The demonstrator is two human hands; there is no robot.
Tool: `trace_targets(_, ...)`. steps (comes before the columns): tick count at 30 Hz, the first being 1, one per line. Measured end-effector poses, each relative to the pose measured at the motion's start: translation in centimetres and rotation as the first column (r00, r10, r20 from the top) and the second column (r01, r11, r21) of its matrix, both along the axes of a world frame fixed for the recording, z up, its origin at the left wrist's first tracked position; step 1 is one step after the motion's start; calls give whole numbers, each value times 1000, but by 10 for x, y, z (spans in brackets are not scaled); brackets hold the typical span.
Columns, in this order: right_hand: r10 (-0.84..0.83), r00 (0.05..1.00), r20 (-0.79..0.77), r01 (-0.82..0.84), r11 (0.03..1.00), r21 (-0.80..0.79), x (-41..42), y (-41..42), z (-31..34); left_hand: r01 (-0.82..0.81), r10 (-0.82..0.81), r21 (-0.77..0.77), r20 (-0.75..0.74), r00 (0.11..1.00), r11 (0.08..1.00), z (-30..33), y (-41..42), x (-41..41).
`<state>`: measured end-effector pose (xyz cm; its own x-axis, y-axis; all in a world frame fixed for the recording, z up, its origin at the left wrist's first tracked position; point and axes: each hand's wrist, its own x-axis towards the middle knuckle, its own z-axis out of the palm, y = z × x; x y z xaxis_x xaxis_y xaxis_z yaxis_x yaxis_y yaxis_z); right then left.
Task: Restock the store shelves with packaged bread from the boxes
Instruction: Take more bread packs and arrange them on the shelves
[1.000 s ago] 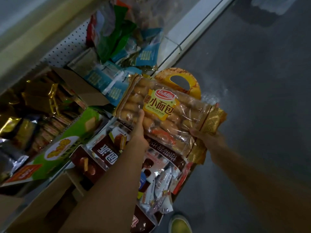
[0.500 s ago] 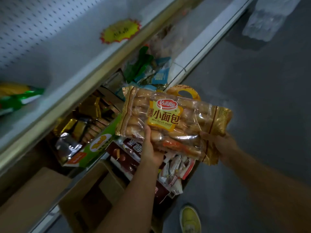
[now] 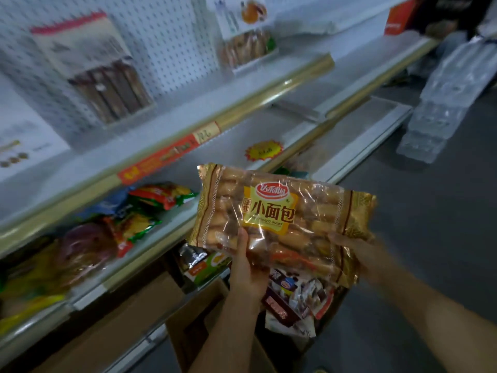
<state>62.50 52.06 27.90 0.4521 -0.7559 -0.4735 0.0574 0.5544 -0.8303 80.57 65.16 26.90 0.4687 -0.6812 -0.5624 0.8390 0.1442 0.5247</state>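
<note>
White pegboard shelves (image 3: 242,109) rise beyond our hands. Our left hand (image 3: 248,267) and right hand (image 3: 360,251) grip a mini French bread bag (image 3: 279,219) above an open cardboard box (image 3: 193,327).

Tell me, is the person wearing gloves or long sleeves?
No. The left hand and right hand are bare, with no gloves, rings or watch showing. Both forearms are bare too, with no sleeve in view. The right one looks blurred.

white pegboard wall (image 3: 166,30), tiered shelving with gold edge strips (image 3: 282,82), grey floor (image 3: 430,211), dim light
</note>
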Motion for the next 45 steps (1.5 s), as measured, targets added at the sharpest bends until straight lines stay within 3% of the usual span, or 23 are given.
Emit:
trace_targets(4,99,991,85,-90,990,-105,10,21,65,-18,21,-42,84,996,999,61,32,9)
trace_targets(13,164,982,95,-133,953,-273,60,47,196,-124,159,-153,246,956,981,184,83,42)
trace_targets(22,396,901,178,-291,855,-430,115,-7,289,-222,288,-219,339,896,950,281,59,74)
trace_targets(26,367,910,192,-228,831,-508,128,-47,334,-319,403,-275,349,846,907,330,27,63)
trace_targets(32,464,868,177,-284,757,-589,140,-113,395,-455,533,-279,404,743,846,380,-24,55)
trace_targets(45,578,782,233,-284,664,-691,216,-156,523,-572,627,-295,542,560,766,508,-45,101)
